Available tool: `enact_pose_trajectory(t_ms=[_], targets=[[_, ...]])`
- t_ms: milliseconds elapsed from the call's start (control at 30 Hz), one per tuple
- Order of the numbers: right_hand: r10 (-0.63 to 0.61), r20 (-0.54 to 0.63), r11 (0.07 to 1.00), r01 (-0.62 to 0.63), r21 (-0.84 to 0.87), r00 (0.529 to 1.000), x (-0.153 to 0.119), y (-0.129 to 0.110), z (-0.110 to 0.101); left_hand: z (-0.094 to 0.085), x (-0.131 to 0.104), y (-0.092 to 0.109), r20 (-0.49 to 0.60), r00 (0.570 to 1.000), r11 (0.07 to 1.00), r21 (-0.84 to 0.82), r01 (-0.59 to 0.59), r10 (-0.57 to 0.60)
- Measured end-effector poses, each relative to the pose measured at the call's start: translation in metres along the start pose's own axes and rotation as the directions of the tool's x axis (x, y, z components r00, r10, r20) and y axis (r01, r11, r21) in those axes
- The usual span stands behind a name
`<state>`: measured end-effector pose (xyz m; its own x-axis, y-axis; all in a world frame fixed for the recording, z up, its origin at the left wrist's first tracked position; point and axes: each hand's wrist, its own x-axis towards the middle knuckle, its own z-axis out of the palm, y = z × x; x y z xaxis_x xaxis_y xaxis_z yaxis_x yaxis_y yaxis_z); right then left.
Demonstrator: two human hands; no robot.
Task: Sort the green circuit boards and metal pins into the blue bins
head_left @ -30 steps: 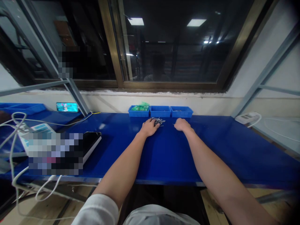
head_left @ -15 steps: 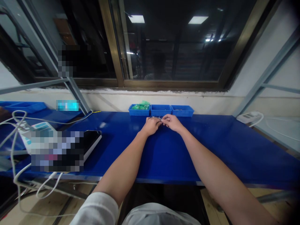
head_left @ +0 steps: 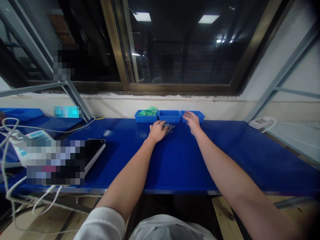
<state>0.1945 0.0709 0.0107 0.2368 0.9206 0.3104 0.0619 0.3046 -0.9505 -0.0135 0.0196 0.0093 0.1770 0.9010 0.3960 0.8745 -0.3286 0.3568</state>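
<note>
My left hand point(head_left: 157, 131) lies on the blue table, its fingers stretched out and touching the left side of a loose pile of thin metal pieces like nails or pins point(head_left: 170, 128). Their exact kind is too small to make out. My right hand point(head_left: 192, 122) is raised at the front of the right blue bin point(head_left: 201, 118), fingers apart over its near left part. No held thing shows in it. Part of that bin's inside is hidden behind the hand.
A middle blue bin point(head_left: 169, 119) adjoins a left bin point(head_left: 145, 119) with green packets point(head_left: 150, 111). At the left lie a dark-screened device point(head_left: 96, 146) and white cables point(head_left: 8, 160). A white power strip point(head_left: 261, 122) is at the right, by a metal frame post point(head_left: 280, 78).
My right hand has left the pile and moved right to the right bin, its fingers opening out. My left hand stays by the pile, now more exposed. The view has shifted slightly.
</note>
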Motion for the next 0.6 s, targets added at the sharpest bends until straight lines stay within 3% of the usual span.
enact_pose_trajectory(t_ms=[133, 200, 267, 333, 433, 500, 600], targets=[[0.04, 0.009, 0.995, -0.039, -0.089, 0.999, 0.005, 0.007, -0.008, 0.002, 0.0, -0.003, 0.066, 0.997, 0.998, 0.044, 0.045, -0.048], [0.004, 0.035, 0.979, 0.003, -0.202, 0.999, 0.0, 0.01, -0.005, 0.005, -0.001, -0.005, 0.118, 0.991, 0.996, 0.077, 0.047, -0.056], [-0.054, 0.133, 0.935, 0.096, -0.341, 0.99, -0.008, 0.012, 0.003, 0.007, -0.003, -0.006, 0.18, 0.982, 0.994, 0.106, 0.032, -0.051], [-0.114, 0.287, 0.849, 0.243, -0.468, 0.951, -0.018, 0.014, 0.013, 0.007, -0.005, -0.007, 0.247, 0.967, 0.992, 0.127, 0.028, -0.059], [-0.198, 0.497, 0.673, 0.486, -0.558, 0.845, -0.03, 0.017, 0.027, 0.007, -0.007, -0.007, 0.323, 0.943, 0.989, 0.142, 0.031, -0.076], [-0.194, 0.554, 0.597, 0.545, -0.589, 0.81, -0.034, 0.018, 0.033, 0.007, -0.007, -0.007, 0.351, 0.934, 0.989, 0.145, 0.016, -0.066], [-0.182, 0.567, 0.564, 0.557, -0.609, 0.803, -0.035, 0.019, 0.035, 0.007, -0.007, -0.007, 0.368, 0.929, 0.989, 0.145, -0.008, -0.046]])
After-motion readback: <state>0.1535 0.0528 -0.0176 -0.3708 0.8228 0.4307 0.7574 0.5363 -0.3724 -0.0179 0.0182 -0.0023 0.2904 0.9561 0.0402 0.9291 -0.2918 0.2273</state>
